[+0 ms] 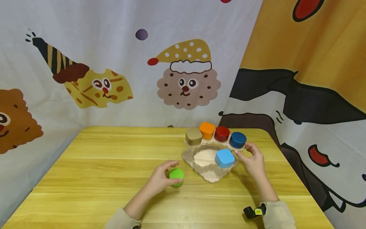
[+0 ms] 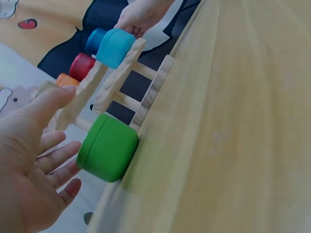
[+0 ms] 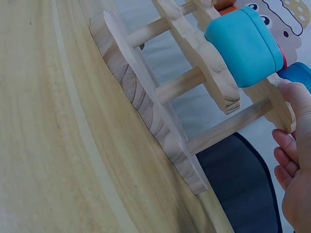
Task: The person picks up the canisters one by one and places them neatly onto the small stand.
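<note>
A green block (image 1: 176, 177) with a rounded outline rests on the table in front of the wooden stand. My left hand (image 1: 160, 178) spreads round it, thumb on the near side and fingers behind; in the left wrist view the fingers (image 2: 58, 158) look loose beside it. The tiered wooden stand (image 1: 212, 176) has wavy-edged shelves joined by dowels. At the right end of its top shelf, my right hand (image 1: 255, 162) pinches the edge, thumb above and fingers curled below in the right wrist view. A light blue block (image 1: 224, 158) sits on the middle shelf.
Along the top shelf stand a tan block (image 1: 193, 136), an orange block (image 1: 207, 130), a red block (image 1: 222, 134) and a dark blue block (image 1: 238, 140). The wooden table (image 1: 94, 165) ends at a printed curtain (image 1: 114, 57). A black strap piece (image 1: 253, 212) hangs by the right sleeve.
</note>
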{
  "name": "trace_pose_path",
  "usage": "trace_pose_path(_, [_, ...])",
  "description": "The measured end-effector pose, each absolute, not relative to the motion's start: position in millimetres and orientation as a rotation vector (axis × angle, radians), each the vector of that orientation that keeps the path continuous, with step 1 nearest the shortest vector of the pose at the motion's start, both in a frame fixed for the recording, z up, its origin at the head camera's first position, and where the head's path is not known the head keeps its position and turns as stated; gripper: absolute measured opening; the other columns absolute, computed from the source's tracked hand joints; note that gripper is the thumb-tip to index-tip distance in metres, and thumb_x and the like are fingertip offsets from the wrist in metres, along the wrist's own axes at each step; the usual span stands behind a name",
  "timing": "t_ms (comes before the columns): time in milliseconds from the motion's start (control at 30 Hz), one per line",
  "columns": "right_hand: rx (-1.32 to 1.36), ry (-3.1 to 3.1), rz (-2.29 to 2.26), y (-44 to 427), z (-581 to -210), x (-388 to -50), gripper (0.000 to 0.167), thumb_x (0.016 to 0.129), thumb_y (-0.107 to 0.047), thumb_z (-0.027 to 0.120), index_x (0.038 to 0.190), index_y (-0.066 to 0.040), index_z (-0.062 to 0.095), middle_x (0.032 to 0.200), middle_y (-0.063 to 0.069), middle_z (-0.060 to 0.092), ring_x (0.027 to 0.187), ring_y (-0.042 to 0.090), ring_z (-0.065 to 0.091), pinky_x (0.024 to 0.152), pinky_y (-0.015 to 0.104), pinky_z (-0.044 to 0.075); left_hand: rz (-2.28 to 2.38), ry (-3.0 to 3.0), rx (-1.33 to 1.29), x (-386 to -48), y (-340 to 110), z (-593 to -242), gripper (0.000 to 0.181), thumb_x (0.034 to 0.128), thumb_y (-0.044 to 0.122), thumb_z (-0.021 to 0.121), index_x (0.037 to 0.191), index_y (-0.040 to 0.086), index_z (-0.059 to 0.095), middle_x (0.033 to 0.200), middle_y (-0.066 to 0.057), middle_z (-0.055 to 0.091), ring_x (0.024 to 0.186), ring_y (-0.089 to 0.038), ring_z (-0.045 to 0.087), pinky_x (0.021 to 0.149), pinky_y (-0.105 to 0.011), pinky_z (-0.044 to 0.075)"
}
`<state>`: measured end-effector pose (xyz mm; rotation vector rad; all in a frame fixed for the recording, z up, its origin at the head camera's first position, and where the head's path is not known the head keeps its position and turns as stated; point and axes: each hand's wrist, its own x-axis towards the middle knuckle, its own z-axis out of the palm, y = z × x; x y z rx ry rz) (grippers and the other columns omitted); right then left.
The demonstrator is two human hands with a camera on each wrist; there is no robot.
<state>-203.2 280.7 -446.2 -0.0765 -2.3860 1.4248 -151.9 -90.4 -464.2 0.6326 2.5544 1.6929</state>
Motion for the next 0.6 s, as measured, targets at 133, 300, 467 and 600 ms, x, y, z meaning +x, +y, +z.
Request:
trace_pose_path(133, [-0.087,-2.388,1.441,281,-446,-202,0.057,0.082,-0.023,0.078,0.123,0.005,0.051,0.125,0.022,0.054,0.119,0.035,0.044,0.102,0.053,0.033,1.708,2.52,0.608,-150,-97,-471,0.07,0.0735,0.023,0.084,0.132,0.0,0.054,0.124,-0.011,0.059,0.11,-0.025,0.052,0.091,-0.046,0.045])
trace_pose_path(300, [-0.085,-2.385,1.434,280,-445,-201,0.057,0.082,-0.023,0.077,0.124,0.005,0.051,0.125,0.022,0.054,0.119,0.036,0.044,0.101,0.053,0.033,1.73,2.471,0.595,-151,-103,-479,0.071,0.0723,0.022,0.085,0.131,-0.002,0.054,0.122,-0.009,0.06,0.112,-0.027,0.052,0.099,-0.051,0.039])
trace_pose_path(467, [-0.084,-2.384,1.425,280,-445,-202,0.057,0.082,-0.024,0.078,0.124,0.005,0.051,0.125,0.022,0.054,0.119,0.036,0.045,0.101,0.052,0.034,1.72,2.448,0.62,-153,-105,-485,0.071,0.0719,0.02,0.085,0.131,-0.003,0.053,0.123,-0.008,0.06,0.114,-0.028,0.053,0.099,-0.049,0.039])
trace_pose_path(600, [-0.081,-2.384,1.424,280,-445,-203,0.057,0.082,-0.023,0.078,0.123,0.005,0.051,0.124,0.021,0.055,0.119,0.036,0.045,0.101,0.05,0.034,1.715,2.436,0.63,-154,-106,-486,0.071,0.0726,0.019,0.085,0.131,-0.004,0.053,0.125,-0.01,0.059,0.115,-0.03,0.053,0.098,-0.05,0.04])
